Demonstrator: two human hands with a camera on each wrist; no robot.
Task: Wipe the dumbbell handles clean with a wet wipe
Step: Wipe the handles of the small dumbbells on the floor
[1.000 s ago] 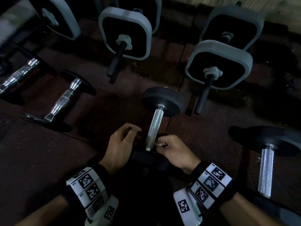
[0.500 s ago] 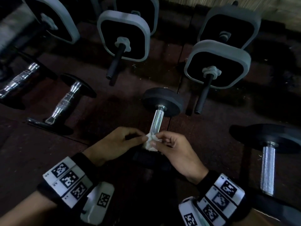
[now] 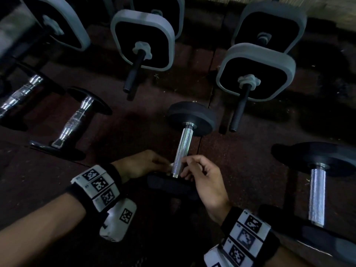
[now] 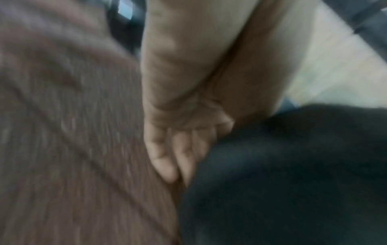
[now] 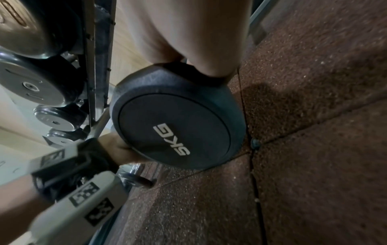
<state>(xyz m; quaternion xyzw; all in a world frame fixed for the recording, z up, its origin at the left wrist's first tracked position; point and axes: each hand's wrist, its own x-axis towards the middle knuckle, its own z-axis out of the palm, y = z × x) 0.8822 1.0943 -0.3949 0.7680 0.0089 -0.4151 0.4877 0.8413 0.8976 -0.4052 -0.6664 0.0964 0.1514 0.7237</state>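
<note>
A black 5KG dumbbell lies on the floor in front of me, its knurled steel handle [image 3: 184, 145] running from the far plate [image 3: 191, 118] to the near plate [image 3: 171, 186] [image 5: 178, 129]. My left hand [image 3: 152, 163] reaches in from the left and pinches a small white wet wipe [image 3: 170, 165] against the handle's lower end. My right hand [image 3: 194, 167] sits on the other side, its curled fingers against the handle just above the near plate. The left wrist view is blurred and shows only fingers [image 4: 167, 157] beside the black plate [image 4: 293, 165].
A chrome dumbbell [image 3: 75, 122] lies to the left, and a black one with a steel handle [image 3: 316, 195] to the right. Bars with square grey-rimmed plates [image 3: 142, 39] [image 3: 256, 72] stand behind. A rack of round plates [image 5: 31, 86] is nearby. Brown rubber tiles [image 3: 119, 128] cover the floor.
Both hands pinched the bunched wipe at the handle half a second ago. Now the wipe shows only at my left fingertips, and my right hand has shifted to the handle's right side.
</note>
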